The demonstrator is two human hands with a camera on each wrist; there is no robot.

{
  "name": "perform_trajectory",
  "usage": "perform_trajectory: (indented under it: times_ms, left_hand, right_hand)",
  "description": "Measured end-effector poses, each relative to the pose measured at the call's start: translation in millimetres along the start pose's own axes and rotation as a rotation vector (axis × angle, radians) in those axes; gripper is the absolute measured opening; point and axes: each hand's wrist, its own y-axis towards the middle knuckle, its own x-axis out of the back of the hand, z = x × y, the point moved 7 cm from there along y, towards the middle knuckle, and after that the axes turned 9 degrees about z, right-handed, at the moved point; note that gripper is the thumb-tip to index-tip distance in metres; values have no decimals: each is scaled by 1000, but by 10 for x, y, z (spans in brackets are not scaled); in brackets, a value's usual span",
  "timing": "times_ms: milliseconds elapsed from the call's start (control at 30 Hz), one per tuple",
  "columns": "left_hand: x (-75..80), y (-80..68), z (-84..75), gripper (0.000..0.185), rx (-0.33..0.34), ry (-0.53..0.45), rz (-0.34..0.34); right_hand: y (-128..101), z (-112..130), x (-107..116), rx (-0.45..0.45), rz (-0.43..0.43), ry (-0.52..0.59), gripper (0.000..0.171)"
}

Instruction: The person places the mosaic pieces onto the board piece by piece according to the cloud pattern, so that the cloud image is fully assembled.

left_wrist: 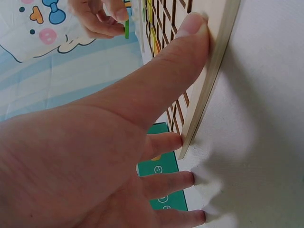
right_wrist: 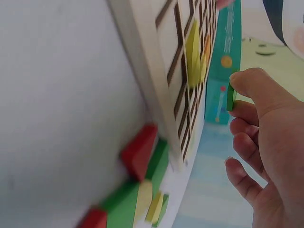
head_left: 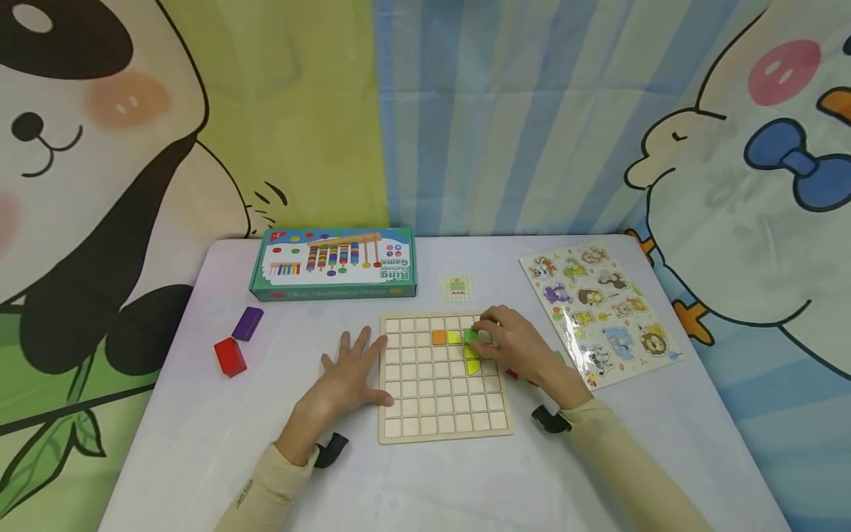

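Observation:
A wooden grid board (head_left: 425, 408) lies on the table before me. My right hand (head_left: 517, 343) pinches a small green tile (right_wrist: 231, 95) between thumb and fingertip, over the upper right of the board. My left hand (head_left: 342, 375) spreads its straight fingers at the left edge, with the thumb (left_wrist: 192, 26) pressing on the frame. An orange tile (head_left: 439, 338) and a yellow tile (head_left: 454, 338) sit side by side in one row. Further yellow pieces (head_left: 473, 367) lie in the column below the green tile.
Loose red (right_wrist: 139, 154) and green pieces (right_wrist: 126, 204) lie beside the board's right edge. A small pattern card (head_left: 457, 288) and a game box (head_left: 335, 264) stand behind. To the left are red (head_left: 230, 357) and purple blocks (head_left: 248, 324); to the right, an animal sticker sheet (head_left: 601, 310).

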Motion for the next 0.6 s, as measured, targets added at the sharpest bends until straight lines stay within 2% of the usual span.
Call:
perform_trajectory:
  times_ms: [267,600]
  left_hand:
    - [22,3,-19,114,-3,9,-3]
    - [24,6,-18,113,2,5,-2]
  right_hand:
    - [128,210,-169,72,18,-4,29]
    - [101,204,-287,5,103,-14,26]
